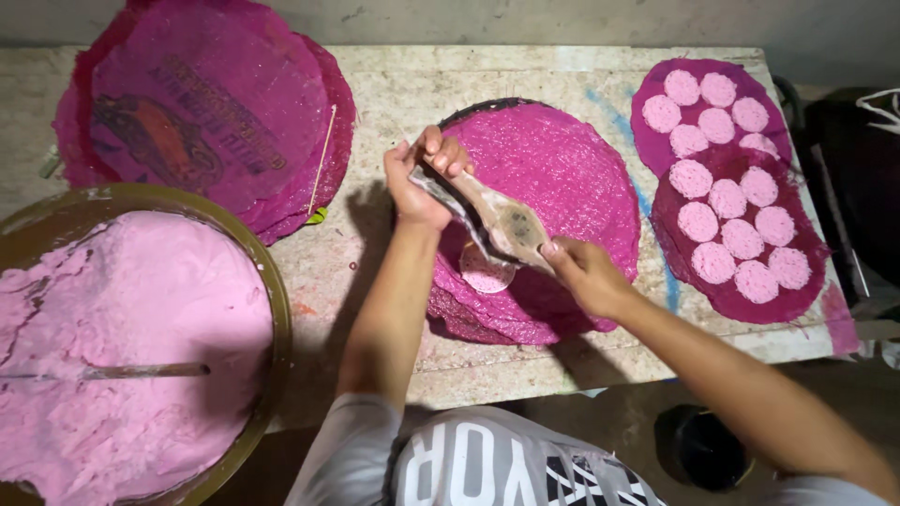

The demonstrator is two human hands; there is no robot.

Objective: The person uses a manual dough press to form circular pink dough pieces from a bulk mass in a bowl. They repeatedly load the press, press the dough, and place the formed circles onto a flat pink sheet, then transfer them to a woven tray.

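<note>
A worn pale table (375, 281) is filling the view. At eight o'clock a wide basin (272, 281) is holding pink dough (141, 319) with a stick (141, 371) lying in it. At ten o'clock a stack of magenta sheets (206, 103) is resting; at three o'clock two more sheets are carrying pink discs (727, 199). At centre, a magenta round mat (562, 178) is bearing one small pink disc (486, 274). Above it a long pressing tool (497, 217) is hanging slantwise. The left hand (417, 178) is curling tight around its upper end; the right hand (586, 274) is pinching its lower end closed.
</note>
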